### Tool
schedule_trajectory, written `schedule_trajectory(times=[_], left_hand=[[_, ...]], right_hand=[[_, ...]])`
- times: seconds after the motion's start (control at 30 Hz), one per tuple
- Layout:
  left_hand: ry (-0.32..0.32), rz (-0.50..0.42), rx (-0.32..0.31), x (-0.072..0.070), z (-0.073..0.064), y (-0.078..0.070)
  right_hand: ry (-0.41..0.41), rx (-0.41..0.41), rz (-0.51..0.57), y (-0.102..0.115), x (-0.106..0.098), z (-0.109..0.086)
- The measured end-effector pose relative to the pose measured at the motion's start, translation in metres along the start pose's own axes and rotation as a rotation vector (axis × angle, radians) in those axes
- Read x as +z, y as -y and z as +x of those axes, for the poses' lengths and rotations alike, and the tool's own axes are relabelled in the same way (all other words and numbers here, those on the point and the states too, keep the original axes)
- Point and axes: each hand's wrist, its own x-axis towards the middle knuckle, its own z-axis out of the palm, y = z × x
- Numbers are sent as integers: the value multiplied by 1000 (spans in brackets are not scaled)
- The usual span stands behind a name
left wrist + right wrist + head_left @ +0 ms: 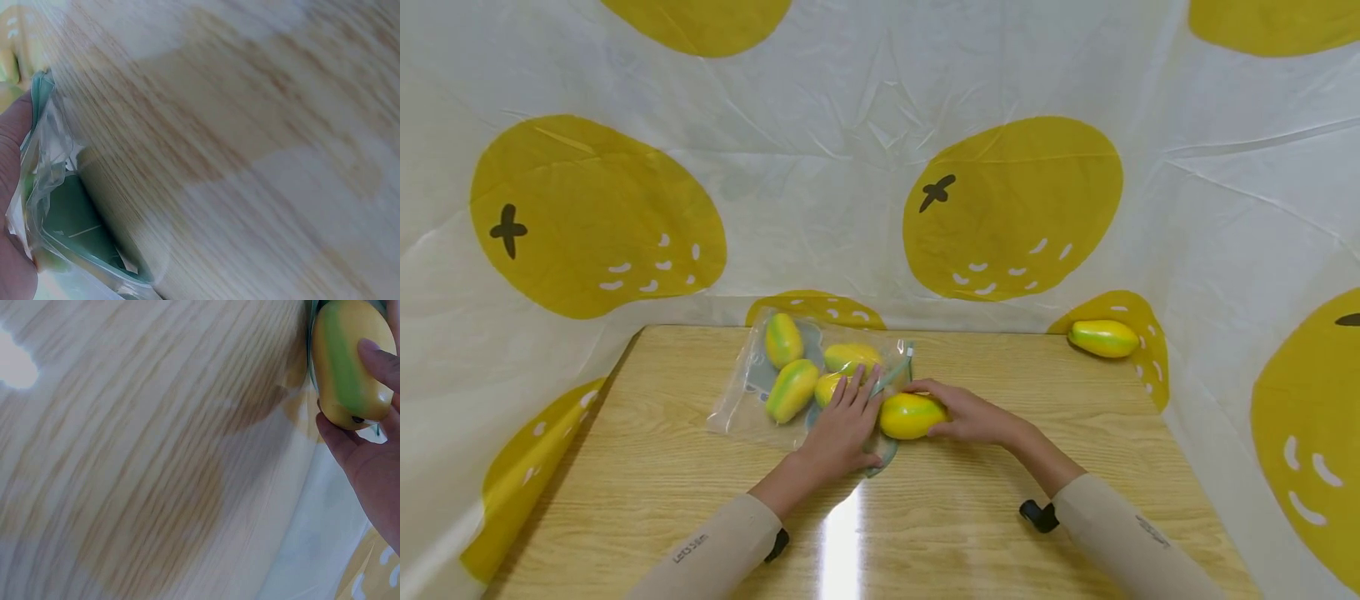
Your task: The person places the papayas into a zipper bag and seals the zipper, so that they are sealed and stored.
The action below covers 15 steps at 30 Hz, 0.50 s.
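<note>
A clear zip bag [737, 408] with a green zip edge lies on the table, several oblong yellow fruits [793, 392] with green stripes inside it. My left hand [842, 433] spreads over the bag by its mouth, fingers fairly straight and thumb apart near the zip edge. In the left wrist view the bag's mouth [81, 215] gapes beside that hand. My right hand [970, 414] grips another yellow fruit [913, 417] between thumb and fingers, right at the mouth. The right wrist view shows this fruit [353, 369] with its green stripe and small dark end, thumb on its side.
One more yellow fruit [1103, 338] lies at the back right corner, on the patterned cloth. White cloth with large yellow fruit prints [820, 208] rises behind the wooden table [1000, 533] and along both sides. A bright reflection shows on the tabletop between the forearms.
</note>
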Motion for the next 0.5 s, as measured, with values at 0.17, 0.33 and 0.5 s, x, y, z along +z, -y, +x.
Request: schedule_trajectory(times=[0.17,0.33,0.5], left_hand=[[5,-13,4,2,0,1],[9,-17,1,2,-1,0],[17,-26,-9,1,-2,0]], right_hand=[[-51,27,-7,-1,6,7],[-121,77,-9,2,7,13],[-160,97,-24,1,8,17]])
